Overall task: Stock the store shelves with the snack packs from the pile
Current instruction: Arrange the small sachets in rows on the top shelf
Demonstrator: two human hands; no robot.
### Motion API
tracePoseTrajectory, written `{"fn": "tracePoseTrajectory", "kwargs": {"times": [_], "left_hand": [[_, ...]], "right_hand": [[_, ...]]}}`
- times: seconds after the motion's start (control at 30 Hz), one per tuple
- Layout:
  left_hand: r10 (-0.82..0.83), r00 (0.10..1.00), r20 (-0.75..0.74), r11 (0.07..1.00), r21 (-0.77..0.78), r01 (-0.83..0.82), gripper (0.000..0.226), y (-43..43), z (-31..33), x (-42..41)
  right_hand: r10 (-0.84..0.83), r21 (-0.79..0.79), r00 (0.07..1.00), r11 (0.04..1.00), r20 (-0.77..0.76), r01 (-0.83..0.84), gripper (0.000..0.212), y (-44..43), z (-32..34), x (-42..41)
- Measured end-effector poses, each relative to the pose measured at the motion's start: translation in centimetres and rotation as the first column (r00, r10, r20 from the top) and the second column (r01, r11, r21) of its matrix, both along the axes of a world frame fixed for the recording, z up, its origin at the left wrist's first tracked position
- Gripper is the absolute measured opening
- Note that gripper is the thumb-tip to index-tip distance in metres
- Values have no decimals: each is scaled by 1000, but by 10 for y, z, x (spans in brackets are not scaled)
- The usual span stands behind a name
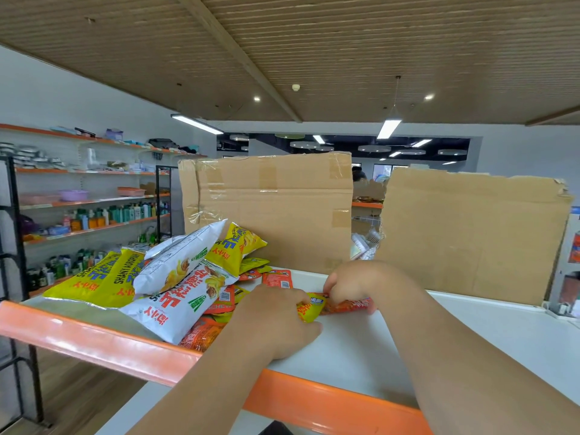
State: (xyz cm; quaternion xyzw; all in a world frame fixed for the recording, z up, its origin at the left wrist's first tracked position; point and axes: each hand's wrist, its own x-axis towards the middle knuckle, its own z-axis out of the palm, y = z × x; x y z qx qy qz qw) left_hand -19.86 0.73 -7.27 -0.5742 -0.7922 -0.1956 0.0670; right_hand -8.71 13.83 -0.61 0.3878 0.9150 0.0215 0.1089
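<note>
Yellow snack pack [311, 308] pinched in left grip [276, 321]; right grip [357, 282] pinches orange pack [350, 305].

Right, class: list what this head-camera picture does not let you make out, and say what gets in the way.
All in the head view:
- Goods behind the cardboard sheets: hidden by them.
- Lower packs: buried under the big bags.
- Red pack, yellow pack: partly covered by the right hand and left hand holding them.
- Bottle labels on the far shelves: too small.
</note>
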Motion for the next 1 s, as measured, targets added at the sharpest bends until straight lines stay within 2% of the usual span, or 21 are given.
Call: {"fn": "tracePoseTrajectory", "kwargs": {"times": [0.07, 0.17, 0.27, 0.37, 0.5, 0.7, 0.8, 1.0], "left_hand": [[5, 1000, -3, 1000, -4, -5, 55, 2, -1, -1], [9, 1000, -11, 1000, 30, -8, 51, 4, -2, -2], [11, 1000, -27, 999, 48, -10, 48, 4, -3, -2], [16, 1000, -19, 998, 62, -15, 47, 5, -2, -1], [4, 1000, 5, 997, 83, -4, 47, 4, -1, -1], [-40, 999, 30, 984, 176, 34, 45, 5, 2, -2], [-104, 992, 65, 958, 273, 83, 49, 4, 5, -1], [-188, 980, -66, 915, 350, 199, 54, 7, 21, 21]], "right_hand": [[-18, -71, 997, 997, -69, 13, 33, 5, -3, -3], [-26, -57, 980, 998, -197, 14, 10, 14, -8, -4], [-3, -74, 972, 997, -234, -15, 10, 19, -10, -4], [-30, -36, 977, 999, -210, 23, 33, 19, -9, -1], [-95, -4, 990, 996, -104, 95, 50, 19, -2, 5], [-119, 4, 988, 993, -95, 120, 46, 23, -1, 5], [-134, -23, 971, 991, -198, 132, 34, 20, 8, 12], [-106, 3, 868, 992, -485, 123, 34, 13, 38, 64]]}}
